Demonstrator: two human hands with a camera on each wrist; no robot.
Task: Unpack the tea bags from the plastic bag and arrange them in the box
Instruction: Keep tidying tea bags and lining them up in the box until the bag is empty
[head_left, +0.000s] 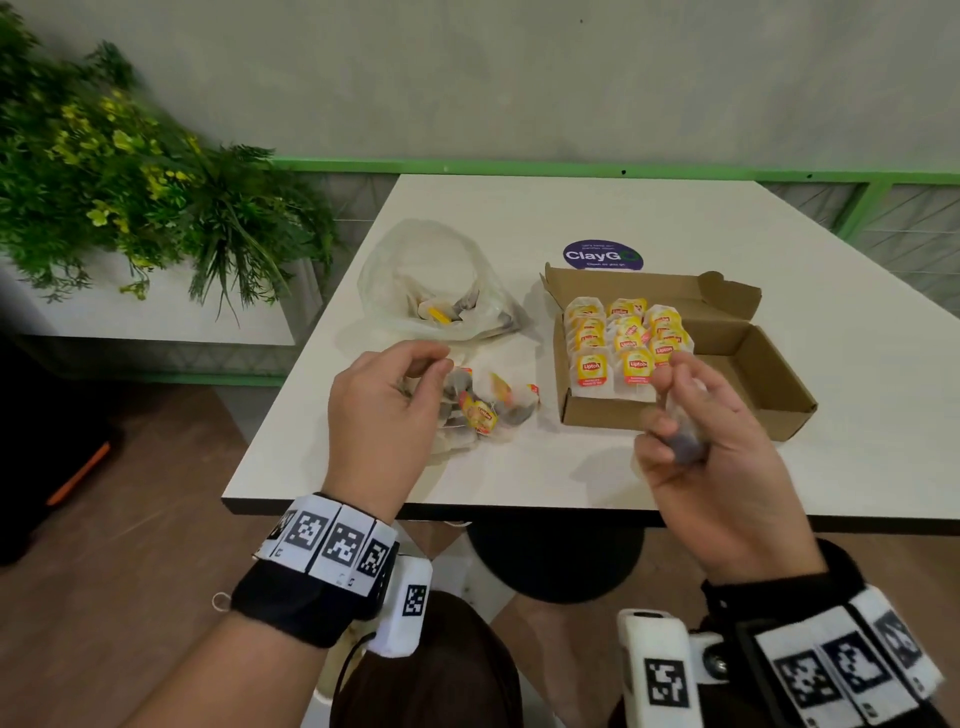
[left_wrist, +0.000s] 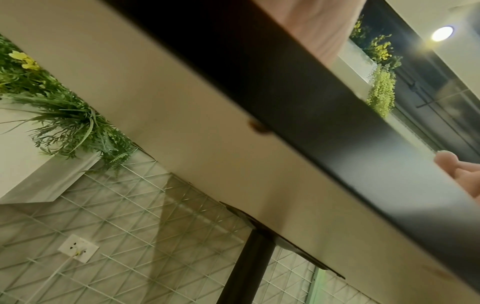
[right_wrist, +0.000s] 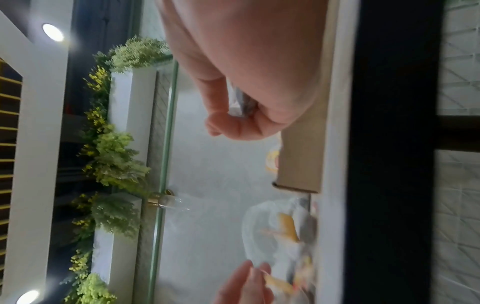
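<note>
A brown cardboard box (head_left: 748, 379) lies open on the white table, its left half filled with rows of yellow-tagged tea bags (head_left: 613, 343). My right hand (head_left: 670, 400) hovers at the box's front edge and grips one tea bag (head_left: 685, 441); the same tea bag (right_wrist: 241, 102) shows between its curled fingers in the right wrist view. A loose pile of tea bags (head_left: 488, 410) lies left of the box. My left hand (head_left: 439, 364) is over the pile and pinches a tea bag by thumb and forefinger. Behind it sits the clear plastic bag (head_left: 415, 270) with a few tea bags inside.
A round purple sticker (head_left: 602, 255) is on the table behind the box. Green plants (head_left: 130, 171) fill a planter to the left, off the table. A dark stool (head_left: 556, 561) stands under the table's near edge (head_left: 311, 505). The box's right half holds no tea bags.
</note>
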